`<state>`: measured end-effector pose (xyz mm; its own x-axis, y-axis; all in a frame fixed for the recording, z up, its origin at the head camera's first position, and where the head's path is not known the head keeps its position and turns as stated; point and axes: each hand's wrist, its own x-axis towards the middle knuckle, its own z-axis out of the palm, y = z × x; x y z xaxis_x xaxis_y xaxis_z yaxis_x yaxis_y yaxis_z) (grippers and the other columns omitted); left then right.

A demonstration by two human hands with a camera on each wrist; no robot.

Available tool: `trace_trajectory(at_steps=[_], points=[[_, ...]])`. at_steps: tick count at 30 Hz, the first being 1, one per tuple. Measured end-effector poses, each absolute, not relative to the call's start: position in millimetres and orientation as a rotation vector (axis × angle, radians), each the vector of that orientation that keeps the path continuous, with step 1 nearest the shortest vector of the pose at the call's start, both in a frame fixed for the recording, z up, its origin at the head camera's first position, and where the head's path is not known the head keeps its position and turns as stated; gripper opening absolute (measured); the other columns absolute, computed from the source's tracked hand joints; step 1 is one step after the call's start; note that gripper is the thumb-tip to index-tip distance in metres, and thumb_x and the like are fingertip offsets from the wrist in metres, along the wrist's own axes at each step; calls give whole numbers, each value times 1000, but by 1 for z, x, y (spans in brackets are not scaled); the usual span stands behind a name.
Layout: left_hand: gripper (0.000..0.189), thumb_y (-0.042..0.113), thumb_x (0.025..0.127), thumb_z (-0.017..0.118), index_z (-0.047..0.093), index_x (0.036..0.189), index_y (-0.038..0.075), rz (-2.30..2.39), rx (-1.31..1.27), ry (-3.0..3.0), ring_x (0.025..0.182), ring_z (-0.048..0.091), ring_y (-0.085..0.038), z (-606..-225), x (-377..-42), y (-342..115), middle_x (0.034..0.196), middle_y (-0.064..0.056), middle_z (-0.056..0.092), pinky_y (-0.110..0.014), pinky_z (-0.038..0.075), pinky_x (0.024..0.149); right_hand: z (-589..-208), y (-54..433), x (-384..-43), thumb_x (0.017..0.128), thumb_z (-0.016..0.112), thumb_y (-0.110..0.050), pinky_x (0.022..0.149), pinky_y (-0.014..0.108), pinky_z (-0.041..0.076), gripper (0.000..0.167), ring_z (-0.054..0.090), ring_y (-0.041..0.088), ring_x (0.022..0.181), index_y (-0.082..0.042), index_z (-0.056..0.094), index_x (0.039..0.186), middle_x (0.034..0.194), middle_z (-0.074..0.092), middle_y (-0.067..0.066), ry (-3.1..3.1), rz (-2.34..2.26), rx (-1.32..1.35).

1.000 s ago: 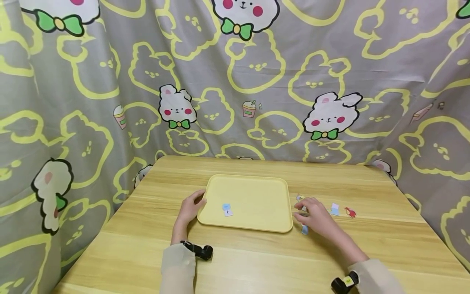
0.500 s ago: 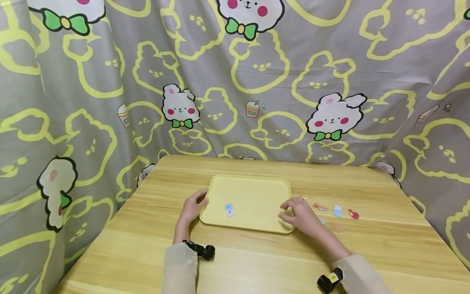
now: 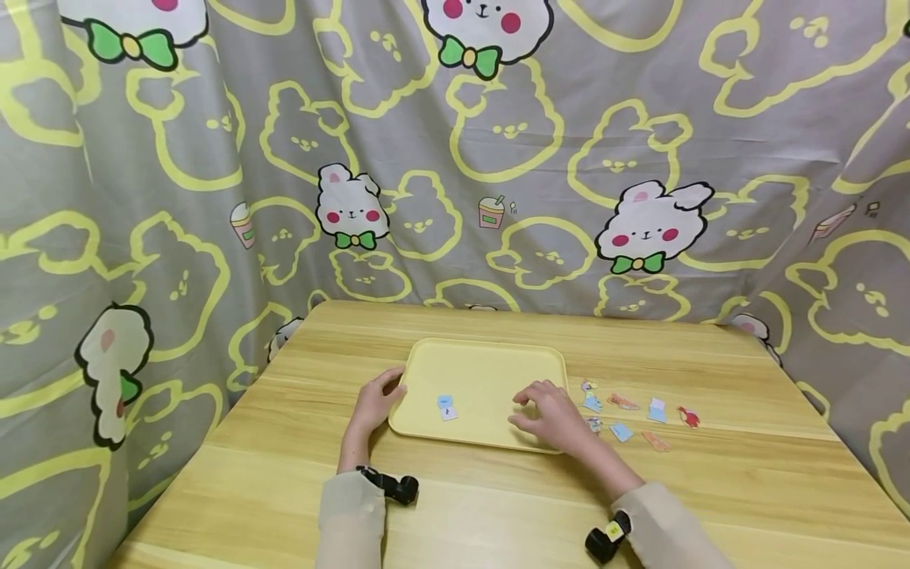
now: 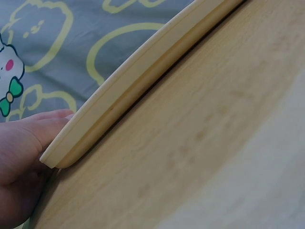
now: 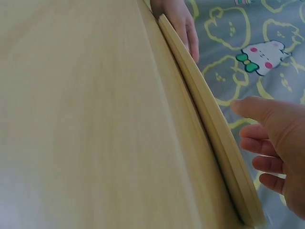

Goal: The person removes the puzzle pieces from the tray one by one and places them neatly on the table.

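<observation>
A pale yellow tray [image 3: 490, 379] lies flat on the wooden table. My left hand [image 3: 377, 401] holds its left edge, the thumb over the rim; the left wrist view shows that hand [image 4: 28, 148] at the tray's near corner [image 4: 62, 155]. Over the right part of the tray, my right hand [image 3: 550, 415] hovers with loosely bent fingers. Nothing shows between the thumb and fingers of the right hand [image 5: 271, 138] in the right wrist view. Two small pieces, one blue [image 3: 445, 401] and one white with a dark mark [image 3: 448, 413], lie touching on the tray's left side.
Right of the tray lie several small flat cutouts, among them a red one [image 3: 688, 417], an orange one [image 3: 623, 401], a blue-and-white one [image 3: 657, 409] and a blue one [image 3: 622, 432]. A grey curtain [image 3: 426, 158] with bear and rabbit prints surrounds the table [image 3: 462, 498].
My right hand has moved left from the cutouts to over the tray, uncovering several of them. My left hand stays at the tray's edge. The head view has shifted slightly.
</observation>
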<state>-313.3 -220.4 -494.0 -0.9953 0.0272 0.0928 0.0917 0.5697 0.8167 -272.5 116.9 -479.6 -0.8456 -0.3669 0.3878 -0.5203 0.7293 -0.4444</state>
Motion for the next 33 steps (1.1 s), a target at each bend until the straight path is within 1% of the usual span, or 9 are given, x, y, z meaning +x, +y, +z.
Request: trace_trajectory(at_steps=[9,13,18,26,33], points=[[48,19,98,60,50,144,11,-1413,-101,-2722,141,41,-37,-494,-313,-224,148,-16,49,-51,35,118,-479,80,-277,80,79,-38,81,34,47,36,59,16,95,-11,72,103,100,70,-1,-2686,734,787],[47,18,98,60,51,143,10,-1403,-109,-2719,140,42,-38,-494,-313,-225,147,-17,50,-51,36,117,-479,64,-279,79,79,-41,83,35,47,41,60,18,98,-10,71,105,102,70,0,-2704,731,805],[47,18,98,60,51,143,9,-1403,-113,-2720,140,42,-38,-494,-312,-224,147,-18,50,-51,37,117,-481,47,-284,77,80,-44,82,36,47,48,59,20,99,-9,71,108,105,69,2,-2716,717,830],[46,17,97,60,52,142,9,-1404,-111,-2719,140,42,-39,-493,-310,-221,147,-18,51,-52,35,118,-485,32,-287,74,81,-47,83,37,48,56,58,23,102,-7,70,111,108,67,7,-2726,670,817],[46,16,96,61,53,141,8,-1405,-124,-2697,139,43,-38,-493,-312,-221,146,-17,52,-51,36,118,-484,23,-290,73,80,-50,80,37,46,60,55,23,98,-5,69,112,108,65,8,-2759,672,801]])
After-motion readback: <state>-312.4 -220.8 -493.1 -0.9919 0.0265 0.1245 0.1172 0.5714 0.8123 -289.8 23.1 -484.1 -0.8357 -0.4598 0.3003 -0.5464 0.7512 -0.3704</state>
